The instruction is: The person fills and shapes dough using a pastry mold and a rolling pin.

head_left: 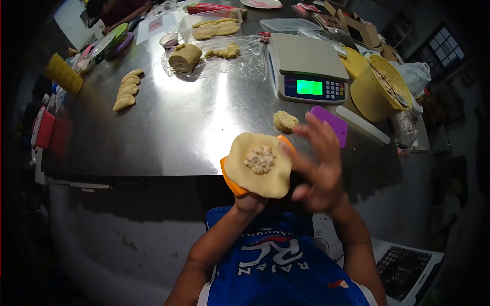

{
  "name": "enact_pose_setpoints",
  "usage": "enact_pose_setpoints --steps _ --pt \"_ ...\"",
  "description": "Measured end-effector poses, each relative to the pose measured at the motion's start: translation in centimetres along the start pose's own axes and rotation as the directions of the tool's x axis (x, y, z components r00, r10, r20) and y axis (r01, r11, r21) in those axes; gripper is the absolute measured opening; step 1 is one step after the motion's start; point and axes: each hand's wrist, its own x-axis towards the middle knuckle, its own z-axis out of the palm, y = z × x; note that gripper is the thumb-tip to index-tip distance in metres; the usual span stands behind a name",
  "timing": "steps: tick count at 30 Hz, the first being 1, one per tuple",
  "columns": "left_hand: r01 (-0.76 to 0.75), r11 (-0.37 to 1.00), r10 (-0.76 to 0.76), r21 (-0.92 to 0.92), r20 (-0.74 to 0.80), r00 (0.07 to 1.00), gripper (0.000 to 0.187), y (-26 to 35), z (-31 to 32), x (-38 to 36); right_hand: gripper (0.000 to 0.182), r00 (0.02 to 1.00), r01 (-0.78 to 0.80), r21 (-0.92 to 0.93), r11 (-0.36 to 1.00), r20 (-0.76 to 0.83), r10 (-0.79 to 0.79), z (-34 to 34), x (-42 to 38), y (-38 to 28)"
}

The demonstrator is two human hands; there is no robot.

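A flat round of dough (236,168) with a mound of crumbly pale filling (260,160) at its middle lies over an orange tool (233,179). Beneath them, my left hand (250,202) holds the orange tool, its fingers mostly hidden. At the right edge of the dough is my right hand (321,168), blurred by motion, with its fingers spread and nothing seen in it. A small lump of dough (285,122) sits on the metal table (178,132) just beyond the dough round.
Right of centre stand a digital scale (306,56), a purple scraper (331,125), a white rod (363,125) and a yellow bucket (375,97). Folded pastries (127,91) lie at left; a dough log (185,58) rests on plastic. Another person (120,13) is at the far left.
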Motion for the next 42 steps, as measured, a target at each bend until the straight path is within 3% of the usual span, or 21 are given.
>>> enact_pose_setpoints --steps 2,4,6,9,11,13,14,15,16,18,20,22,23,24,26,27,29,30,32,38,42 --pt "-0.032 0.996 0.047 0.085 -0.175 0.983 0.079 0.2 0.4 0.1 0.070 0.991 0.095 -0.111 0.989 0.101 -0.084 0.7 -2.1 -1.8" --pt "-0.029 1.000 0.030 0.005 -0.121 0.992 0.077 -0.1 -0.2 -0.2 0.074 0.978 0.131 -0.191 0.973 0.184 -0.096 3.3 -3.5 -2.1" --pt "0.007 1.000 -0.013 -0.028 -0.231 0.973 0.078 0.3 0.9 -0.3 0.074 0.976 0.133 -0.193 0.972 0.194 -0.096 4.8 -4.3 -1.3" --pt "-0.008 0.999 0.017 0.045 -0.200 0.980 0.077 0.5 1.3 0.0 0.071 0.981 0.189 -0.206 0.960 0.082 -0.175 5.3 -4.3 -0.5" --pt "-0.025 0.999 0.031 0.036 -0.165 0.986 0.075 -0.2 0.7 0.0 0.068 0.977 0.159 -0.149 0.976 0.169 -0.134 4.6 -3.9 -0.5" --pt "-0.119 0.976 0.149 0.182 -0.164 0.975 0.075 -1.2 -0.1 -0.4 0.068 0.962 0.213 -0.118 0.970 0.200 -0.187 2.8 -3.9 0.3" --pt "-0.008 0.998 0.031 0.058 -0.406 0.913 0.074 -0.4 1.4 -0.2 0.068 0.943 0.259 -0.081 0.962 0.237 -0.234 1.8 -3.9 0.6" --pt "-0.058 0.998 0.063 0.025 -0.385 0.921 0.074 -0.4 1.1 -0.1 0.051 0.975 0.199 -0.014 0.980 0.101 -0.197 0.7 -3.8 0.6" --pt "-0.098 0.995 0.083 -0.027 -0.350 0.933 0.073 -0.6 0.8 0.3 0.051 0.980 0.182 -0.080 0.980 0.091 -0.175 -0.4 -4.2 1.5" --pt "-0.095 0.988 0.134 0.126 -0.354 0.926 0.072 -0.5 0.8 0.6 0.027 0.989 0.076 -0.089 0.993 -0.121 -0.086 -3.1 -5.4 3.6" --pt "-0.098 0.991 0.091 -0.087 -0.081 0.993 0.071 0.7 1.0 1.2 0.013 0.948 -0.003 -0.085 0.996 -0.316 -0.024 -7.8 -6.4 5.5" --pt "-0.098 0.995 0.095 -0.017 -0.120 0.988 0.074 1.0 0.2 0.6 0.010 0.859 -0.049 -0.184 0.982 -0.510 -0.053 -13.4 -7.0 7.7" --pt "-0.144 0.979 0.159 0.141 -0.102 0.982 0.080 0.7 -0.3 0.4 0.009 0.847 -0.134 -0.344 0.929 -0.527 -0.073 -16.3 -6.7 8.4" --pt "-0.139 0.981 0.153 0.137 -0.093 0.984 0.080 0.5 -0.8 0.3 0.008 0.839 -0.217 -0.480 0.850 -0.537 -0.089 -18.8 -6.0 9.0" --pt "-0.139 0.977 0.166 0.159 -0.168 0.972 0.085 0.3 -1.3 0.2 0.008 0.892 -0.311 -0.664 0.680 -0.451 -0.033 -22.1 -3.9 11.2" --pt "-0.141 0.977 0.167 0.158 -0.166 0.972 0.085 0.3 -1.2 0.2 0.008 0.891 -0.310 -0.665 0.679 -0.452 -0.036 -22.9 -3.4 12.4" --pt "-0.071 0.996 0.079 0.045 -0.222 0.972 0.096 0.1 -0.8 -0.2 0.012 0.825 -0.554 -0.599 0.578 -0.302 0.478 -23.4 -3.3 15.0" --pt "-0.069 0.997 0.077 0.044 -0.223 0.972 0.096 -0.2 -1.0 -0.5 0.012 0.824 -0.555 -0.599 0.577 -0.301 0.480 -23.2 -3.3 15.7" --pt "-0.063 0.996 0.071 0.062 -0.144 0.987 0.103 -0.9 -1.8 -0.7 0.021 0.693 -0.625 -0.615 0.481 -0.152 0.705 -22.9 -2.6 16.9" --pt "-0.020 0.994 0.040 0.112 -0.181 0.983 0.111 -1.5 -2.1 -1.6 0.012 0.773 -0.402 -0.805 0.436 -0.043 0.633 -24.6 -0.7 18.9" --pt "-0.008 0.994 0.033 0.109 -0.226 0.974 0.111 -1.8 -2.1 -1.8 0.015 0.785 -0.360 -0.830 0.426 -0.023 0.619 -25.8 0.6 20.1"
